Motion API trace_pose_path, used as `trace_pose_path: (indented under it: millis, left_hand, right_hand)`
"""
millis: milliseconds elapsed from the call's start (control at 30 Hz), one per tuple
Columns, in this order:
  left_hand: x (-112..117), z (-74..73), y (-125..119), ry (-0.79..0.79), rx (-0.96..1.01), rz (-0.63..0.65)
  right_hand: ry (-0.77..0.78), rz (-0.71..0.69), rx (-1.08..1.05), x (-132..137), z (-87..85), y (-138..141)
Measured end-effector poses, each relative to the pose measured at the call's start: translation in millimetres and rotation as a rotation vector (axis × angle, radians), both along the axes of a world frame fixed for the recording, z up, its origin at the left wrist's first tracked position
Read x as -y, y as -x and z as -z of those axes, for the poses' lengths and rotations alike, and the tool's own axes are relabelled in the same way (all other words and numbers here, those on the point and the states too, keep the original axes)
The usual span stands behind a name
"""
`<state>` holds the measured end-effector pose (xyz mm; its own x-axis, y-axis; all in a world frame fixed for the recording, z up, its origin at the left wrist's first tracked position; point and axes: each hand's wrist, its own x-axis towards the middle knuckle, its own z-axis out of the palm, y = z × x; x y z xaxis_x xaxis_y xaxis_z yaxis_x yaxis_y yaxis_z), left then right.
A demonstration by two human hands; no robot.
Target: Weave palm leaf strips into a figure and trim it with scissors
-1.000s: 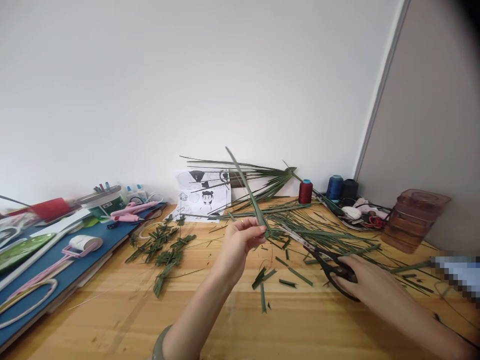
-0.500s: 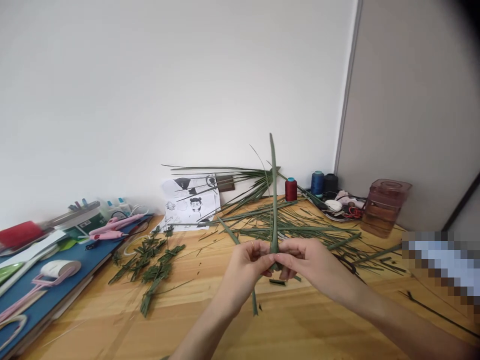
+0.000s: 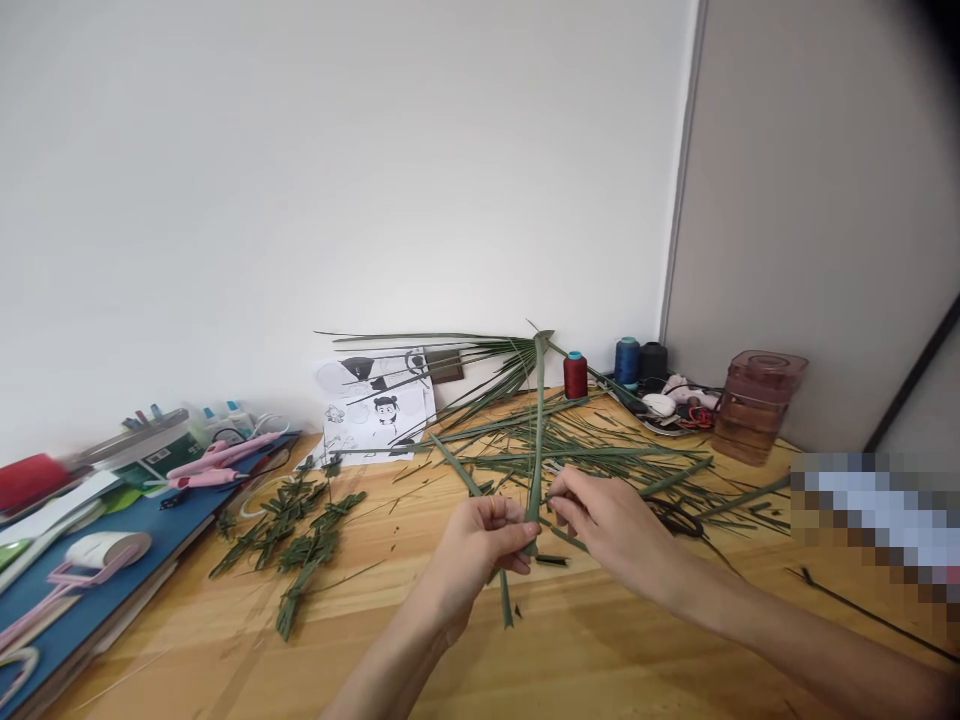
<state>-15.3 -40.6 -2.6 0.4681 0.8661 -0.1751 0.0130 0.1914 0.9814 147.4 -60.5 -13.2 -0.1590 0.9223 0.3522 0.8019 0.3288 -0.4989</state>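
Observation:
My left hand [image 3: 487, 535] pinches the lower end of a long green leaf strip [image 3: 538, 430] between thumb and fingers. The strip rises away from me, its far end pointing toward the wall. Just right of the strip is my right hand [image 3: 607, 520], fingers curled and fingertips drawn together; what lies in them, if anything, is too small to make out. Beneath my left hand another leaf piece [image 3: 506, 600] rests on the table. A short cut bit of leaf [image 3: 551, 561] lies between the hands.
Cut leaf strips [image 3: 600, 455] cover the table behind my hands. Woven leaf pieces [image 3: 300, 530] lie left, near printed drawings [image 3: 375, 410]. A red thread spool [image 3: 575, 376] and pink-lidded container [image 3: 759, 408] stand behind. Pink glue guns [image 3: 217, 460] lie on a blue mat [image 3: 142, 585].
My right hand has let go of the strip's base and moved slightly right. The strip's upper end has dropped lower and away, while my left hand keeps its pinch.

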Motion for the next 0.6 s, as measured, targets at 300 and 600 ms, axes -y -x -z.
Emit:
trace_pose_path:
  millis: [300, 600]
  left_hand:
    - [4.9, 1.3, 11.0, 0.097, 0.002, -0.006]
    - [16.8, 2.5, 27.6, 0.138, -0.061, 0.025]
  right_hand:
    - [-0.173, 0.059, 0.246, -19.4, 4.2, -14.8]
    - [-0.255, 0.229, 0.411, -55.1, 1.0, -56.4]
